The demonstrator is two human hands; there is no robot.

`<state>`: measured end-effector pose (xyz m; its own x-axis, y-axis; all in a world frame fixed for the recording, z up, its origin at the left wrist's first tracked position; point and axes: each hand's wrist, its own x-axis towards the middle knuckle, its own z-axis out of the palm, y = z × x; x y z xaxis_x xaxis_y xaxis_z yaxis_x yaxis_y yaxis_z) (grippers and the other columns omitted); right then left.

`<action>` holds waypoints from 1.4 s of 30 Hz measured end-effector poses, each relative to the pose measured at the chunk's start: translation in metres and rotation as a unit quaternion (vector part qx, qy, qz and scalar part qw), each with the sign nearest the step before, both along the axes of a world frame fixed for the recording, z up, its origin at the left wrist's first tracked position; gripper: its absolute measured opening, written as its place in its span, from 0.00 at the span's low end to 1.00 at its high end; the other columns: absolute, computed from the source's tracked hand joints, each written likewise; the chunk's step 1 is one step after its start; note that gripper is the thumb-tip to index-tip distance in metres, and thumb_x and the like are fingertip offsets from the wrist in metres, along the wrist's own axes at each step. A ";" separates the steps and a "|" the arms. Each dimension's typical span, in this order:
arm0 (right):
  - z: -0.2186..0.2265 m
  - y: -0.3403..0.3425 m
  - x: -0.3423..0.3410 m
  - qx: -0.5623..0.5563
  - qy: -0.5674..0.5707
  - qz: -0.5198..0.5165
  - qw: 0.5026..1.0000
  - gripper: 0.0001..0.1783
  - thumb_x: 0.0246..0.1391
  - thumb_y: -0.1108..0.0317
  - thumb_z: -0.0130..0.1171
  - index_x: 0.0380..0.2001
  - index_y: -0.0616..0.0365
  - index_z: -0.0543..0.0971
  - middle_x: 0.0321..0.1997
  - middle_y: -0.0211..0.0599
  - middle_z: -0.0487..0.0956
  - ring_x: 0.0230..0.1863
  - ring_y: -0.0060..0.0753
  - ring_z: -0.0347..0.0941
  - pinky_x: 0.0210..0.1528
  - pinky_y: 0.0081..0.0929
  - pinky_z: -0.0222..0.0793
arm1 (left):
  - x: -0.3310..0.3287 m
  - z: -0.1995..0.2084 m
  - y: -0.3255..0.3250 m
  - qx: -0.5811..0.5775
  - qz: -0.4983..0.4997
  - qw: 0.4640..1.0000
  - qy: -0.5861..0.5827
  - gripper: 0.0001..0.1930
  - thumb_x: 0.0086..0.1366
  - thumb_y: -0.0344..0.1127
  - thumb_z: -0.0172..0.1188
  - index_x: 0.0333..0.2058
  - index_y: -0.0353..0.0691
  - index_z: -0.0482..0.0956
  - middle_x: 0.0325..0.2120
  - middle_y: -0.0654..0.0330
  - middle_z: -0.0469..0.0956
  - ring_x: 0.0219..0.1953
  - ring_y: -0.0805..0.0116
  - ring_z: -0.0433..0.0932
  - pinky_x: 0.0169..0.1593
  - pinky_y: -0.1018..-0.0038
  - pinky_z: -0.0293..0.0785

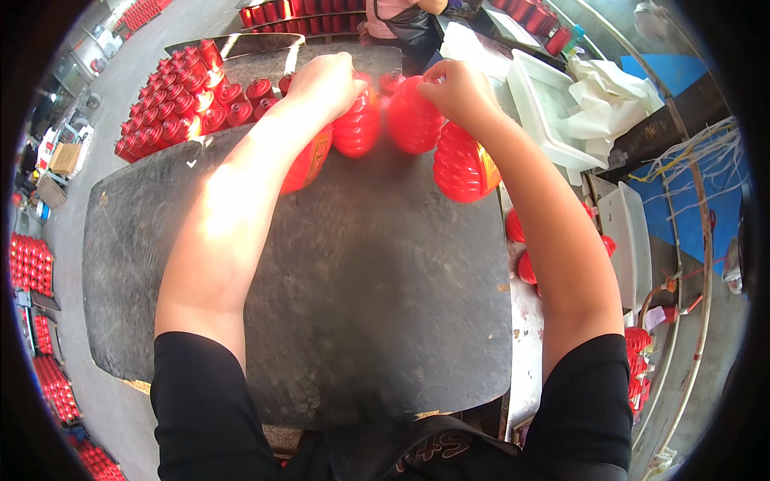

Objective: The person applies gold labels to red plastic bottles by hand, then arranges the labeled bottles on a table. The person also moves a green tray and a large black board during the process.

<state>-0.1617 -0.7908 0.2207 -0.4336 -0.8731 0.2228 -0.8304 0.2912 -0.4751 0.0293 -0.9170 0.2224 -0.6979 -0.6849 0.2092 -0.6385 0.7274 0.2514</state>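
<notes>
My left hand (pixel 327 84) is closed at the far part of the dark table (pixel 377 305). From its fingers hang two red, glossy plastic bottles, a ribbed bottle (pixel 355 128) and a bottle with a yellow-printed label (pixel 309 164). Opposite it, my right hand (pixel 459 90) pinches the top of a smooth-looking red bottle (pixel 414 119). A ribbed red bottle (pixel 464 167) with a yellow label hangs under the same hand. Their necks are mostly hidden by my fingers. Between the hands, a red container with a metallic top (pixel 391 82) stands farther back.
Rows of red capped containers (pixel 180 100) crowd the table's far left. On the right are a white plastic tub (pixel 545 104), white sheeting (pixel 605 104) and more red bottles (pixel 525 264) beside the table edge. Beyond the table sits a person in pink (pixel 393 20).
</notes>
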 end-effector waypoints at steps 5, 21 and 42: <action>0.004 -0.010 0.004 0.031 -0.050 0.019 0.998 0.22 0.53 0.54 0.70 0.47 0.57 0.86 0.33 0.45 0.86 0.31 0.32 0.83 0.35 0.32 0.79 | 0.000 0.005 -0.006 0.013 0.005 1.000 -0.020 0.25 0.63 0.48 0.66 0.48 0.31 0.81 0.42 0.40 0.84 0.49 0.45 0.83 0.52 0.57 0.79; -0.023 0.048 -0.044 -0.109 0.123 -0.058 0.985 0.24 0.53 0.52 0.66 0.43 0.62 0.84 0.31 0.49 0.83 0.40 0.56 0.81 0.48 0.46 0.74 | 0.031 -0.059 -0.078 0.100 0.121 0.844 0.512 0.18 0.62 0.44 0.71 0.44 0.38 0.83 0.32 0.58 0.84 0.35 0.68 0.83 0.44 0.68 0.78; -0.004 0.016 -0.081 0.060 0.147 0.003 0.987 0.17 0.55 0.56 0.66 0.40 0.59 0.83 0.38 0.51 0.84 0.42 0.52 0.81 0.46 0.43 0.75 | 0.003 -0.036 -0.001 -0.088 -0.044 0.954 0.282 0.29 0.62 0.45 0.69 0.58 0.39 0.72 0.48 0.47 0.83 0.49 0.43 0.82 0.53 0.57 0.78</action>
